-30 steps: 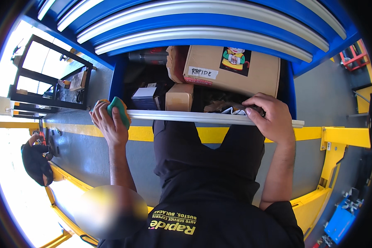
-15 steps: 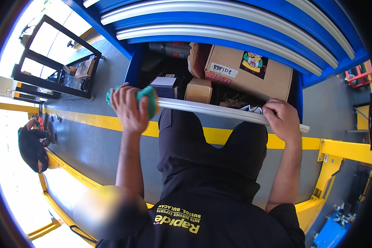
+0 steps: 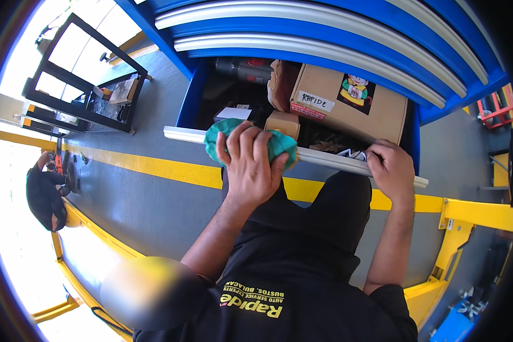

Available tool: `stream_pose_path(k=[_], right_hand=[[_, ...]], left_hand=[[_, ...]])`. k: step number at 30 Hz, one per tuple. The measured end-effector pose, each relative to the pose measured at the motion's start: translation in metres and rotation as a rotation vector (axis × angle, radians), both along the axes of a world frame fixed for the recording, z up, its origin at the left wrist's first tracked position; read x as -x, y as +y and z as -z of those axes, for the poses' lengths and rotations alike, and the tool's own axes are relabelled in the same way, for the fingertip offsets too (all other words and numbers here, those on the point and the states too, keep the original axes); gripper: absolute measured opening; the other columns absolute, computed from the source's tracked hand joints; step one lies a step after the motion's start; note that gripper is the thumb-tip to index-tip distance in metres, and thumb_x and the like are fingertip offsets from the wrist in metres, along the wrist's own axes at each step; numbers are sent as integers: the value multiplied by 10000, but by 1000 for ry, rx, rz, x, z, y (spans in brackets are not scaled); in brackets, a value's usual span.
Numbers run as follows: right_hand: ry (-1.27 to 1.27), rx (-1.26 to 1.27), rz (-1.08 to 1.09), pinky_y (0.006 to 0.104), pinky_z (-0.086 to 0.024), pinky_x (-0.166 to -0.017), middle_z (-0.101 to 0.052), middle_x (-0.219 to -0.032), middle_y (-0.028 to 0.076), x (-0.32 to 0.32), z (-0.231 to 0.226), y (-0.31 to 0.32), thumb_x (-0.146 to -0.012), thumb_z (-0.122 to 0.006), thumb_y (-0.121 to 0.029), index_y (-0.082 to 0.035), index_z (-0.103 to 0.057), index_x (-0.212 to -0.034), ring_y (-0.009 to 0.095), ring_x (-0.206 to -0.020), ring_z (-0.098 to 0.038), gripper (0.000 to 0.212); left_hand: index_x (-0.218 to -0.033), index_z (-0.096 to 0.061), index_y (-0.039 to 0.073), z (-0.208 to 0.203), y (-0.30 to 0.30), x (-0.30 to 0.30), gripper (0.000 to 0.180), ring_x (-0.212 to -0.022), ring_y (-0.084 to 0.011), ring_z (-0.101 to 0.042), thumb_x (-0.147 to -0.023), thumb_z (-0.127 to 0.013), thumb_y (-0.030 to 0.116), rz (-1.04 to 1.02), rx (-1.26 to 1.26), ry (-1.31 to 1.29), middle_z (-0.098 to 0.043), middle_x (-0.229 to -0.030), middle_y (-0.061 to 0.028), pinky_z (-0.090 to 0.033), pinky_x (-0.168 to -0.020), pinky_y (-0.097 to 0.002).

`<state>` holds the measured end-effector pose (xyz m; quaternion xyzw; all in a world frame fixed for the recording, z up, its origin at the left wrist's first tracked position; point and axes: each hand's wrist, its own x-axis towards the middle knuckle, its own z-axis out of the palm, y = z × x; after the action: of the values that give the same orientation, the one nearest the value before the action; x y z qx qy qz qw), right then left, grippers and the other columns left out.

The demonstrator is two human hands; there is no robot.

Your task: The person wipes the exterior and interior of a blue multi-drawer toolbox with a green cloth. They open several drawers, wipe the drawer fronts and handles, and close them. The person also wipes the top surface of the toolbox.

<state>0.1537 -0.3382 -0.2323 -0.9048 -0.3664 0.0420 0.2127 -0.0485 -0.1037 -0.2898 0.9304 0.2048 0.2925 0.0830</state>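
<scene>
In the head view, the left hand (image 3: 249, 171) of the person lies over a crumpled green cloth (image 3: 225, 134) with its fingers half bent and a little spread; it has hold of this cloth. The cloth is pressed on the long silver metal rail (image 3: 185, 134) at the front of an open blue metal drawer (image 3: 183, 117), near the middle of this rail. The right hand (image 3: 392, 170) is at the right part of the same rail, with its fingers curled over it and partly closed. The fingertips are hidden, so I cannot tell whether it grips the rail or only rests there. Just beside these fingers is a crumpled white piece (image 3: 352, 154), perhaps paper or plastic; it is too small to be certain.

Inside the drawer, a large brown cardboard box (image 3: 325, 122) with a coloured picture stands on the right side. A small brown cardboard box (image 3: 283, 122) is just behind the cloth, and to its left is a dark box with a white top (image 3: 233, 113). Above the drawer is the blue metal cabinet (image 3: 302, 34) with more silver handles. On the left, well apart, there is a black metal cart (image 3: 100, 118), and below it another person (image 3: 44, 191) in dark clothes bends down.
</scene>
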Motion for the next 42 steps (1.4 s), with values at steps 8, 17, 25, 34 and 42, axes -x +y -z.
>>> stream_pose_path(k=[8,17,25,34,42], right_hand=[[-10,-15,-29,407,-569,-797,-738,-931,107,2,-2,-4,-904,-669,-185,-47,-762,-898,325,-868,-711,167],[6,14,-32,412,-570,-801,-737,-942,116,1,-2,3,-919,-648,-187,-39,-752,-901,329,-877,-716,182],[76,13,-42,408,-560,-786,-734,-938,122,-2,-3,-4,-939,-622,-192,-20,-737,-893,333,-865,-711,211],[42,-13,-41,414,-562,-780,-731,-912,121,3,-4,1,-929,-637,-205,-32,-751,-893,336,-850,-712,210],[21,-1,-52,420,-561,-774,-727,-900,125,1,-2,0,-927,-649,-207,-24,-749,-885,342,-844,-709,213]], left_hand=[[-1232,-642,123,10,131,66,417,-1390,-331,-498,-1112,-430,461,-239,-165,-9,-610,-1250,-118,-174,-1212,-549],[-1143,-664,119,-1,55,29,270,-1323,-355,-501,-916,-729,249,-218,-47,-16,-606,-1265,-116,-245,-1161,-563],[-1203,-748,155,-32,35,13,423,-1153,-270,-626,-820,-833,314,249,100,40,-693,-1173,-46,-357,-1098,-489],[-1054,-831,114,-72,174,69,316,-1095,-225,-696,-812,-891,309,110,463,343,-784,-1089,-63,-427,-1044,-453],[-1059,-807,109,-59,84,13,337,-1036,-210,-690,-814,-901,322,315,235,261,-765,-1022,-56,-395,-1034,-437]])
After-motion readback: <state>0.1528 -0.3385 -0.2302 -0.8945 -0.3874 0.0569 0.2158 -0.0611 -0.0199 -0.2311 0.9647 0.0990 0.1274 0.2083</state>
